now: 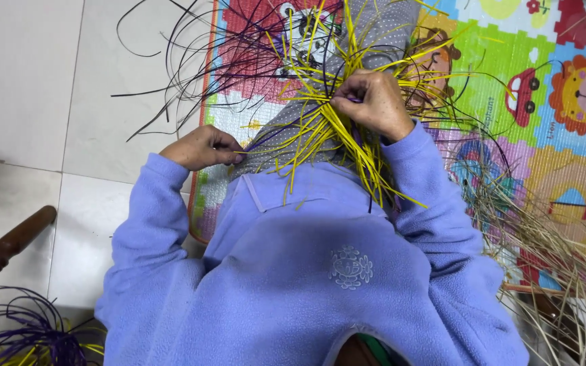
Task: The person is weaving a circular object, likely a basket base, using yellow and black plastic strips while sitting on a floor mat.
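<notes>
A: We see a colourful foam play mat (564, 41) on pale floor tiles (28, 74), with yellow strips (320, 129) fanned over our lap.

B: Our right hand (373, 102) closes on the strips' crossing. Our left hand (201, 146) pinches one yellow strip, pulled sideways.

No packages, labels, signs or screens appear anywhere in the frame.
</notes>
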